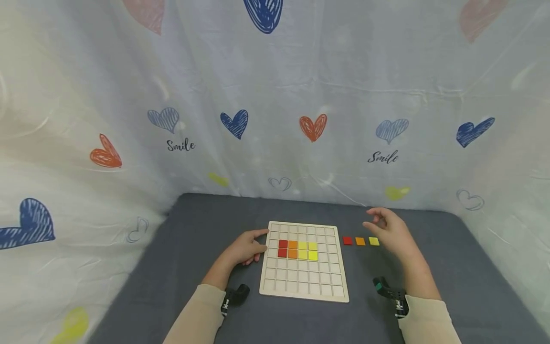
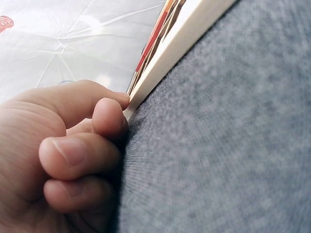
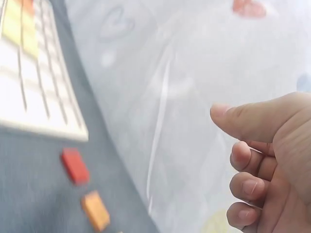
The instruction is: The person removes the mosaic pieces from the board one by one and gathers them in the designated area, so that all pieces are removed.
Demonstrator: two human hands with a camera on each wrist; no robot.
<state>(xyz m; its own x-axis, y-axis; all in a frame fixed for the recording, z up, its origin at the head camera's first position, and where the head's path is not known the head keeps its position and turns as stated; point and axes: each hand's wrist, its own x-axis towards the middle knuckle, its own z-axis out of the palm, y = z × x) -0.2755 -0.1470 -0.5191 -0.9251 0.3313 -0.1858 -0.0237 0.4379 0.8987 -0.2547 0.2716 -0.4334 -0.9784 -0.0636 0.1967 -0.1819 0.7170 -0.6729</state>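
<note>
A pale wooden grid board [image 1: 302, 290] lies on the dark cloth. Two rows of square tiles fill cells near its middle: red [image 1: 282, 252], orange [image 1: 292, 253] and yellow [image 1: 312, 255]. My left hand [image 1: 245, 247] touches the board's left edge with index finger and thumb, spread apart, as the head view shows; its other fingers bend under. Right of the board, loose red [image 1: 347, 241], orange [image 1: 360, 241] and yellow [image 1: 374, 241] tiles lie in a row. Above and beside the yellow one, my right hand [image 1: 390, 232] hovers holding nothing, thumb and index apart.
Dark grey cloth [image 1: 206, 215] covers the table. A white curtain [image 1: 275, 86] printed with hearts hangs behind and along both sides. Each wrist wears a black camera strap, such as the right one [image 1: 388, 291].
</note>
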